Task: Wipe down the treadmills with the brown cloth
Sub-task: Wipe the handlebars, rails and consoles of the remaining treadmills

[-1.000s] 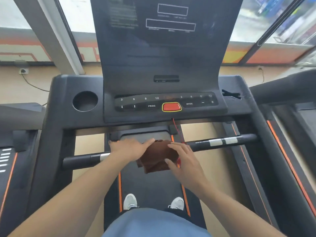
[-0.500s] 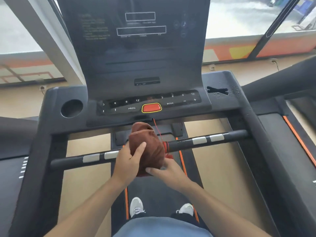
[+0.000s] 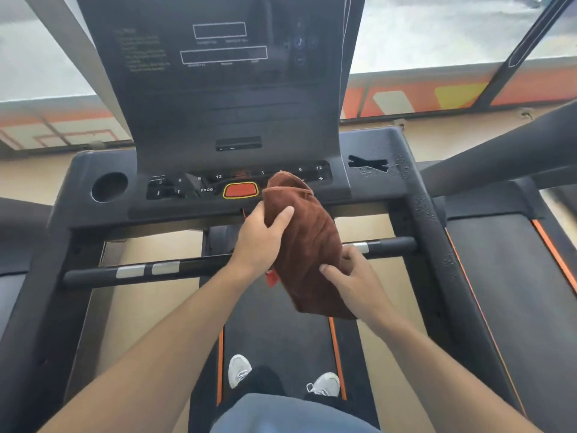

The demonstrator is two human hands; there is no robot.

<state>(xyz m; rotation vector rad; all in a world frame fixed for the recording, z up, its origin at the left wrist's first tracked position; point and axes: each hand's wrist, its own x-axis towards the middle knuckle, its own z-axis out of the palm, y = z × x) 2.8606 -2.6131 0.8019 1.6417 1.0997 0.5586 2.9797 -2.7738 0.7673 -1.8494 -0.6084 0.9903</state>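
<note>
Brown cloth (image 3: 307,245) higher, perhaps touching console (image 3: 359,189), both hands' grip unchanged.

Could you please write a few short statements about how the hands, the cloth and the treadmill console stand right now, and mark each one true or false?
1. Both the left hand and the right hand hold the folded brown terry cloth. True.
2. The cloth lies flat on the black walking belt. False: it is held up in front of the console, and its top edge overlaps the row of buttons.
3. The red oval stop button with a yellow rim is in plain sight. True.
4. The round cup recess holds a bottle. False: it shows only a dark hollow.
5. The person stands on the belt in light grey shoes. True.
</note>
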